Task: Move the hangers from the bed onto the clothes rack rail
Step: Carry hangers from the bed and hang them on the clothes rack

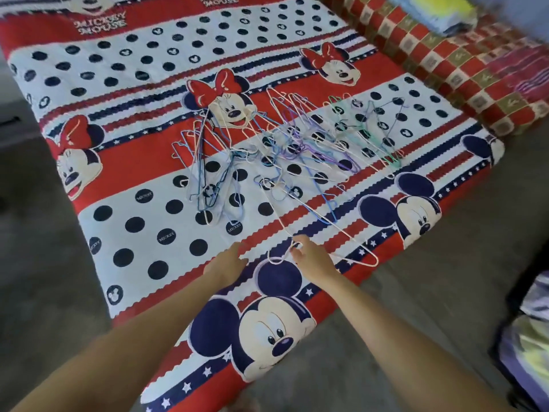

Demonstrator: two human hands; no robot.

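Several thin wire hangers (285, 150) in white, blue, purple and green lie tangled in the middle of the bed (142, 233). One white hanger (319, 226) lies nearest me, its hook pointing at the bed's front edge. My right hand (312, 258) pinches this hanger at the neck, just above the hook. My left hand (227, 263) rests flat on the cover to the left, fingers straight, holding nothing. No clothes rack rail is in view.
The bed wears a red, white and navy cartoon-mouse cover. A red checked blanket (463, 66) lies along its far right side. Grey floor (445, 263) surrounds the bed. Folded fabric (531, 337) sits at the right edge.
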